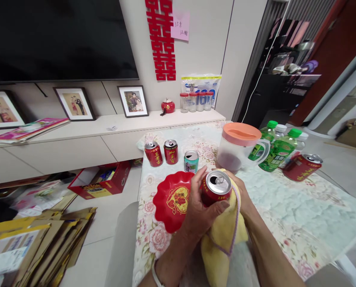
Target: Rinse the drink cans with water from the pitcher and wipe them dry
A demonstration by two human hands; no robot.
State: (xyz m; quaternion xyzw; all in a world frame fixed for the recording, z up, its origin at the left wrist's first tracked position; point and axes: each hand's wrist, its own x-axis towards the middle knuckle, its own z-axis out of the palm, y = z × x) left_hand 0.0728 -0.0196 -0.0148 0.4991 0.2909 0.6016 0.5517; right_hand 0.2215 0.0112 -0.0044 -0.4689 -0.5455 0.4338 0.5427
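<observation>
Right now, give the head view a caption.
Left hand grips an opened red can; right hand holds yellow cloth against it.

On the table (pixel 333 207), a plate (pixel 163 201) lies left of the hand-held can (pixel 214 195). Three cans (pixel 171 154) stand behind the plate. Right of these stands a pitcher (pixel 230 154), with bottles (pixel 278 153) farther right.

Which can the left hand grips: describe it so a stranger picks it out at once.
On the flowered tablecloth, find the red scalloped plate. To its right, the left hand grips a red can, a yellow cloth against its side. Other cans rest on the tablecloth; only this one is held.
</observation>
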